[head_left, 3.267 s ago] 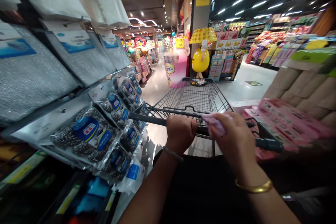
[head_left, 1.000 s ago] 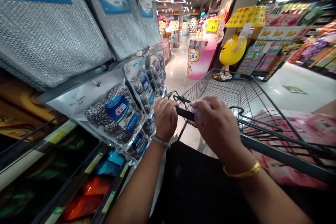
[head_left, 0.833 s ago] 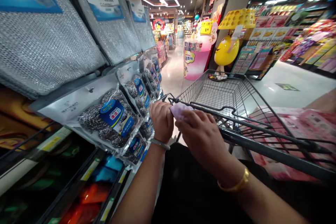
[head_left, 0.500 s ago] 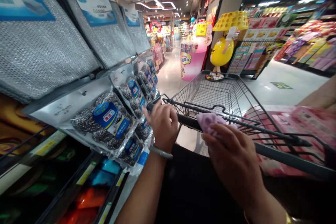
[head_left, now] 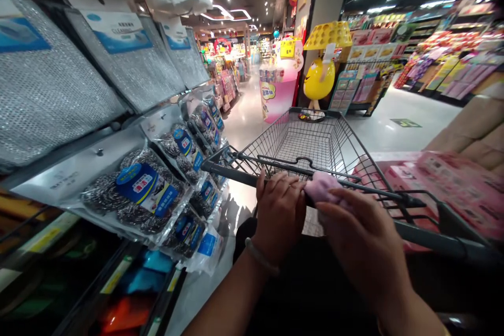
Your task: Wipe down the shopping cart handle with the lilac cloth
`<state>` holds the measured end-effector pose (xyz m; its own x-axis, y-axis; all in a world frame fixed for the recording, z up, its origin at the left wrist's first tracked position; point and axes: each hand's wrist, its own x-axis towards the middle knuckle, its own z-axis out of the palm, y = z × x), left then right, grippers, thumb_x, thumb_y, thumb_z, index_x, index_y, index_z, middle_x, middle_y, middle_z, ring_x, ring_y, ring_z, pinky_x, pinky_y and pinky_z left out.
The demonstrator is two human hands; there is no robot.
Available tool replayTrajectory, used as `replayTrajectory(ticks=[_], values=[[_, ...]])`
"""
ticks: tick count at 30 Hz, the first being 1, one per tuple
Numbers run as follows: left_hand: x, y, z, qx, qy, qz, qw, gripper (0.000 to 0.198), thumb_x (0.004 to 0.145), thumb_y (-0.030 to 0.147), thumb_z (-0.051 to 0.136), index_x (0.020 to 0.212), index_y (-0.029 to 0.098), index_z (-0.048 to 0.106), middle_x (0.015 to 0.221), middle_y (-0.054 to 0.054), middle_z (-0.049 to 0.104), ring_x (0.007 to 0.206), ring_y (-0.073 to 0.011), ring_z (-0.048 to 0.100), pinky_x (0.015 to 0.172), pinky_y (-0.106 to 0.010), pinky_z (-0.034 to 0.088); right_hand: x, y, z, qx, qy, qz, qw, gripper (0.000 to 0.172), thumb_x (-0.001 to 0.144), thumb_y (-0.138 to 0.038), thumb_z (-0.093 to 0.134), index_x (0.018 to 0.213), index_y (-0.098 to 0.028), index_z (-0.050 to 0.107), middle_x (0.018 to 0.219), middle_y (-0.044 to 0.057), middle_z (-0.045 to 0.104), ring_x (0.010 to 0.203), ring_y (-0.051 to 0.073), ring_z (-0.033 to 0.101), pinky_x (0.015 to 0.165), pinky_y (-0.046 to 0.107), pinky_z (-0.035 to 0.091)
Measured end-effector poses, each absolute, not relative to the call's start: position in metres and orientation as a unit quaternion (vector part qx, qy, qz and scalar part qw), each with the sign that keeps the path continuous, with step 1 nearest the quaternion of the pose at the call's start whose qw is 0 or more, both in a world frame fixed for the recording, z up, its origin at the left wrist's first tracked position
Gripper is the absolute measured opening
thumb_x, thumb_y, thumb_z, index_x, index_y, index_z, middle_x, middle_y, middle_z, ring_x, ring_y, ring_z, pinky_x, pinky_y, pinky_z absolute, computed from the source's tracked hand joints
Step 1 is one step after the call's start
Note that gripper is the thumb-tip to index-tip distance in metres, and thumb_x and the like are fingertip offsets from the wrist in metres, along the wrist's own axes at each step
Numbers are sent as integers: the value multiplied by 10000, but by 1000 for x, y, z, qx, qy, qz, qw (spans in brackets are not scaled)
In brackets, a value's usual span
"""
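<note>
My left hand is closed over the dark handle of a wire shopping cart, its fingers curled across the bar left of centre. Bunched in my right hand is a light purple cloth, pressed against the same handle. The two hands are close together, with the cloth between them. Ahead of the handle extends the cart's grey wire basket. Palms and thumbs are mostly hidden from this angle.
Packs of steel scourers and silvery cleaning cloths hang close on the left. Pink packages stand against the cart's right side. Beyond its front are a pink display bin and a yellow egg-shaped figure.
My left hand has moved right along the handle from its left end, closing in on the cloth. My right hand keeps the cloth on the bar. The view has shifted slightly right.
</note>
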<state>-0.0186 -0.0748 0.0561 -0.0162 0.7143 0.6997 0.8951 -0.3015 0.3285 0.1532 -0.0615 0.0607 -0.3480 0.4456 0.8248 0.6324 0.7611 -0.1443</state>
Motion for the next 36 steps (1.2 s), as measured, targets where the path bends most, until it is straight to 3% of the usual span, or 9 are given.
replayTrajectory(ticks=[3, 8, 13, 17, 23, 28, 32, 36], values=[[-13, -71, 53, -691, -583, -415, 106, 213, 1011, 238, 476, 1097, 260, 670, 1090, -7, 735, 1192, -211, 594, 1238, -494, 218, 157, -59, 61, -369, -776, -129, 495, 191, 893, -229, 689, 1084, -239, 700, 1215, 103, 677, 1051, 275, 666, 882, 442, 536], [-15, -67, 51, -681, -591, -410, 136, 169, 993, 239, 476, 985, 224, 645, 955, -42, 707, 1049, -232, 600, 1146, -477, 323, 159, -66, 64, -321, -835, -109, 433, 263, 907, -151, 666, 1121, -299, 708, 1238, 60, 681, 1140, 280, 642, 948, 466, 511], [-16, -66, 48, -695, -572, -415, 130, 188, 983, 224, 490, 1057, 251, 660, 1036, -32, 718, 1105, -221, 593, 1155, -465, 303, 179, -58, 64, -384, -771, -112, 496, 206, 915, -284, 682, 1112, -227, 697, 1210, 112, 675, 1056, 284, 666, 894, 470, 540], [-13, -63, 47, -666, -583, -439, 152, 189, 972, 210, 479, 979, 234, 667, 975, -34, 715, 1062, -224, 593, 1147, -472, 302, 183, -60, 62, -328, -812, -125, 466, 234, 908, -172, 676, 1106, -290, 716, 1186, 67, 685, 1073, 269, 665, 894, 442, 525], [-14, -64, 49, -681, -576, -432, 132, 196, 977, 201, 468, 977, 238, 660, 982, -25, 711, 1042, -211, 593, 1136, -459, 310, 211, -61, 62, -412, -760, -109, 490, 240, 935, -345, 657, 1144, -230, 684, 1208, 112, 676, 1146, 306, 640, 963, 485, 511], [-13, -62, 46, -664, -575, -452, 155, 194, 955, 180, 470, 938, 226, 657, 945, -30, 704, 1005, -216, 591, 1126, -476, 313, 233, -62, 57, -380, -796, -112, 458, 182, 935, -304, 646, 1107, -286, 700, 1254, 76, 671, 1085, 295, 669, 930, 488, 531], [-12, -62, 46, -676, -575, -439, 142, 196, 961, 189, 468, 965, 230, 659, 963, -30, 704, 1018, -217, 593, 1131, -477, 314, 244, -62, 57, -444, -730, -140, 500, 257, 901, -383, 698, 1135, -278, 684, 1215, 103, 683, 1118, 329, 662, 962, 499, 526], [-6, -63, 51, -649, -599, -446, 141, 205, 960, 172, 460, 899, 229, 648, 946, -27, 708, 985, -211, 610, 1169, -502, 282, 230, -67, 49, -416, -770, -170, 453, 181, 918, -297, 662, 1094, -273, 697, 1194, 110, 680, 1051, 328, 664, 889, 515, 536]])
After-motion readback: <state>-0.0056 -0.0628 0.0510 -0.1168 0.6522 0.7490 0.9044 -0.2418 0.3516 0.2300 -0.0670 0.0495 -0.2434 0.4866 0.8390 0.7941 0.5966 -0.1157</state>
